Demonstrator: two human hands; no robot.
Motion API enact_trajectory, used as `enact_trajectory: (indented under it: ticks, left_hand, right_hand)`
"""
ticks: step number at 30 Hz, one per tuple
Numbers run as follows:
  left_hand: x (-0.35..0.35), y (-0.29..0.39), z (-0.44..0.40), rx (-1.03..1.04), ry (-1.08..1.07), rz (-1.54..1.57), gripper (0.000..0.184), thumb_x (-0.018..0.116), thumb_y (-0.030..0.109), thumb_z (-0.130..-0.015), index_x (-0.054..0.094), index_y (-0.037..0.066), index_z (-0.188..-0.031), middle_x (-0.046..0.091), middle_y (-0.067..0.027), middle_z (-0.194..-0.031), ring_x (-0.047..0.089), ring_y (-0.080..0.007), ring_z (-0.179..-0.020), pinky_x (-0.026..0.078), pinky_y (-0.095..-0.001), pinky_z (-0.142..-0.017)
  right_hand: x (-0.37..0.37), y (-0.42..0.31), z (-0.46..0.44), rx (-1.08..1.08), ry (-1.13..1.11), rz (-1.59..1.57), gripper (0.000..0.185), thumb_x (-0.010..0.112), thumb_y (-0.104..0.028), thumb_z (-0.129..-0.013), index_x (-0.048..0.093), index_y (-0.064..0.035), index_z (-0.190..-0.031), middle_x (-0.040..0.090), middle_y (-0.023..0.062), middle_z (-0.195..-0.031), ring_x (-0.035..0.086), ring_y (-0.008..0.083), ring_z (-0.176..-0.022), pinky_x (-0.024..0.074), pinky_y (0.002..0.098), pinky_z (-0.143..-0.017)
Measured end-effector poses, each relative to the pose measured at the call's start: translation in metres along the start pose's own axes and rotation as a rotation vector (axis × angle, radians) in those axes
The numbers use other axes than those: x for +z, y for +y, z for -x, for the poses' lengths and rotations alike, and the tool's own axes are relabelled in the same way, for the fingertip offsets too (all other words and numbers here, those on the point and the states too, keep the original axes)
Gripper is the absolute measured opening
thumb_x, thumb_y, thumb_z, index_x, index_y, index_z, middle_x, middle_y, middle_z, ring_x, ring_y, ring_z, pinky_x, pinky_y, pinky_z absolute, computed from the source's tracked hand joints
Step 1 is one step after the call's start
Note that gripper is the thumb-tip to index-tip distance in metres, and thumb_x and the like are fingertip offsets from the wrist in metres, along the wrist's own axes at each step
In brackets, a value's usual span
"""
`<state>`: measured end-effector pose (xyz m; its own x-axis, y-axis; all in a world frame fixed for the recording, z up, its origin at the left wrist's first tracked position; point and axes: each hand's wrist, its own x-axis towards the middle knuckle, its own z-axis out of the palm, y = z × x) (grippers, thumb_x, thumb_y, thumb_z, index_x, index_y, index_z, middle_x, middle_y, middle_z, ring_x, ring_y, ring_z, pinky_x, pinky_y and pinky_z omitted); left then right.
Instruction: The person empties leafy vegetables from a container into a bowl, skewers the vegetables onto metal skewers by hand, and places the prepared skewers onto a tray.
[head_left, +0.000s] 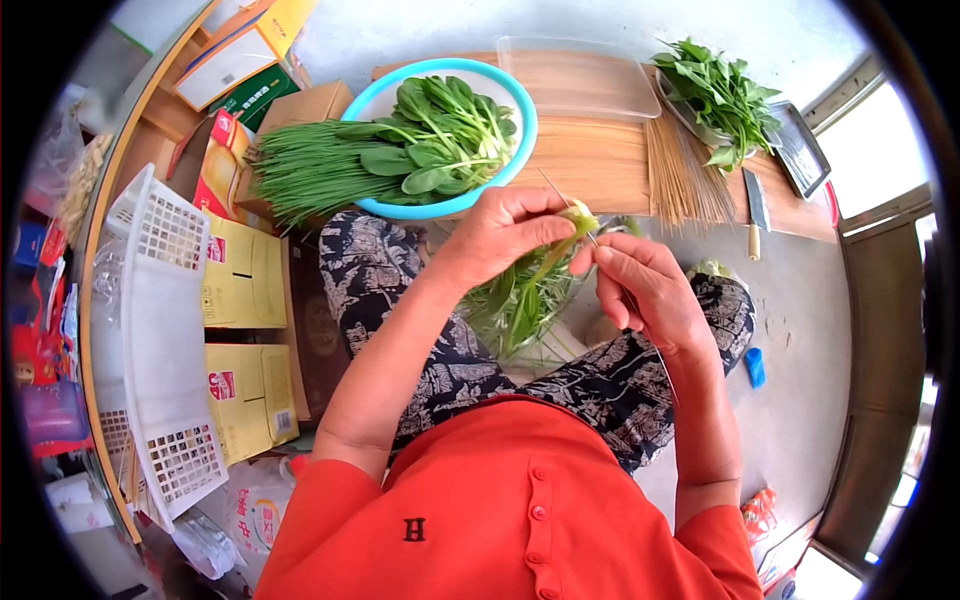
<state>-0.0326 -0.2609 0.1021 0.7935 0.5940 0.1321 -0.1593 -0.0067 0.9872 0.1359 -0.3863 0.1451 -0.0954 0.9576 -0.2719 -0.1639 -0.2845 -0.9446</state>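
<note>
Over the lap of a seated person in a red buttoned shirt (470,500) and dark trousers with a pale pattern (615,400), both hands are working close together. The left hand (505,235) is pinching a leafy green vegetable with a pale base (548,266) between thumb and fingers, and its leaves are hanging down between the knees. The right hand (655,295) is gripping a long thin straight stick (593,239) between thumb and forefinger just beside that base; the stick's tip is showing beyond the base, its other end running along the right wrist. Ahead, a white round basin with a light-blue rim (532,120) is standing on a brown wooden counter (570,160), holding broad-leaved dark greens (440,140); a bundle of long thin green stalks (320,165) is reaching over its left side. Further right, a clear rectangular plastic tray (575,85), a spread of thin brown sticks (680,170) and a wooden-handled knife (756,210) are lying along the counter.
</note>
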Motion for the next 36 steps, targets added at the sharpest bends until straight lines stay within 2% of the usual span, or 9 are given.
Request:
enact_trajectory:
  ticks: [8,13,16,19,23,24,28,33,36]
  left_hand:
    - [0.001,-0.017,-0.002,-0.113,-0.102,0.157,0.026,0.064,0.008,-0.089,0.063,-0.002,-0.113,0.067,-0.0057,-0.096,0.062,-0.0098,-0.087,0.050,-0.0233,-0.079]
    - [-0.084,-0.042,-0.052,0.035,0.262,-0.645,0.018,0.057,0.002,-0.087,0.068,0.002,-0.101,0.069,-0.0069,-0.099,0.065,-0.0139,-0.089,0.051,-0.0267,-0.082]
    - [-0.122,-0.051,-0.084,0.137,0.174,-1.136,0.019,0.056,0.003,-0.083,0.069,0.005,-0.097,0.067,-0.0085,-0.101,0.064,-0.0280,-0.092,0.051,-0.0343,-0.083]
    - [-0.144,-0.079,-0.111,0.293,-0.036,-1.472,0.029,0.053,-0.001,-0.082,0.066,0.008,-0.106,0.066,-0.0078,-0.108,0.060,-0.0282,-0.103,0.048,-0.0373,-0.088]
    - [-0.143,-0.091,-0.130,0.208,-0.255,-1.681,0.040,0.051,-0.006,-0.081,0.062,0.012,-0.115,0.056,-0.0042,-0.128,0.048,-0.0245,-0.122,0.039,-0.0373,-0.100]
    - [-0.144,-0.096,-0.131,0.357,-0.218,-1.722,0.036,0.051,-0.002,-0.080,0.064,0.013,-0.111,0.057,-0.0041,-0.120,0.048,-0.0236,-0.118,0.038,-0.0363,-0.100]
    - [-0.157,-0.095,-0.138,0.396,-0.307,-1.729,0.016,0.052,0.008,-0.080,0.063,0.012,-0.091,0.052,-0.0059,-0.089,0.051,-0.0226,-0.096,0.040,-0.0346,-0.089]
    - [-0.168,-0.082,-0.136,0.397,-0.232,-1.642,0.010,0.057,0.008,-0.079,0.062,0.011,-0.087,0.054,-0.0053,-0.091,0.052,-0.0235,-0.096,0.041,-0.0361,-0.087]
    - [-0.168,-0.068,-0.140,0.323,0.012,-1.399,0.013,0.056,0.005,-0.082,0.061,0.005,-0.094,0.063,-0.0081,-0.085,0.060,-0.0245,-0.085,0.047,-0.0391,-0.077]
  right_hand:
    - [-0.011,0.027,-0.002,0.019,0.045,-0.014,0.029,0.042,-0.021,-0.101,0.062,-0.0004,-0.096,0.046,-0.0023,-0.050,0.030,0.0031,-0.039,0.0209,0.0184,-0.036]
    - [-0.041,0.050,-0.010,0.026,0.124,-0.036,0.028,0.041,-0.020,-0.101,0.062,-0.0009,-0.098,0.046,-0.0022,-0.052,0.033,0.0037,-0.041,0.0237,0.0186,-0.039]
    - [-0.064,0.077,-0.018,0.013,0.156,-0.115,0.028,0.042,-0.020,-0.101,0.062,-0.0011,-0.100,0.047,-0.0017,-0.053,0.035,0.0040,-0.044,0.0252,0.0186,-0.041]
    - [-0.079,0.094,-0.026,-0.005,0.192,-0.159,0.028,0.042,-0.021,-0.101,0.061,-0.0010,-0.101,0.048,-0.0012,-0.053,0.034,0.0045,-0.043,0.0250,0.0186,-0.042]
    - [-0.085,0.093,-0.028,0.008,0.238,-0.177,0.028,0.042,-0.022,-0.101,0.061,-0.0004,-0.102,0.048,-0.0009,-0.054,0.034,0.0050,-0.043,0.0246,0.0186,-0.041]
    - [-0.085,0.092,-0.029,-0.001,0.239,-0.168,0.028,0.042,-0.021,-0.101,0.061,-0.0006,-0.102,0.048,-0.0008,-0.054,0.033,0.0050,-0.042,0.0247,0.0187,-0.041]
    - [-0.085,0.092,-0.033,0.018,0.231,-0.160,0.028,0.042,-0.021,-0.101,0.061,-0.0007,-0.101,0.048,-0.0008,-0.054,0.034,0.0051,-0.042,0.0249,0.0190,-0.041]
    - [-0.083,0.091,-0.036,0.029,0.193,-0.172,0.028,0.040,-0.020,-0.101,0.061,-0.0012,-0.100,0.049,-0.0008,-0.054,0.034,0.0053,-0.042,0.0256,0.0192,-0.041]
    - [-0.082,0.092,-0.036,0.035,0.199,-0.161,0.028,0.040,-0.020,-0.101,0.061,-0.0013,-0.100,0.049,-0.0009,-0.053,0.034,0.0054,-0.042,0.0259,0.0192,-0.042]
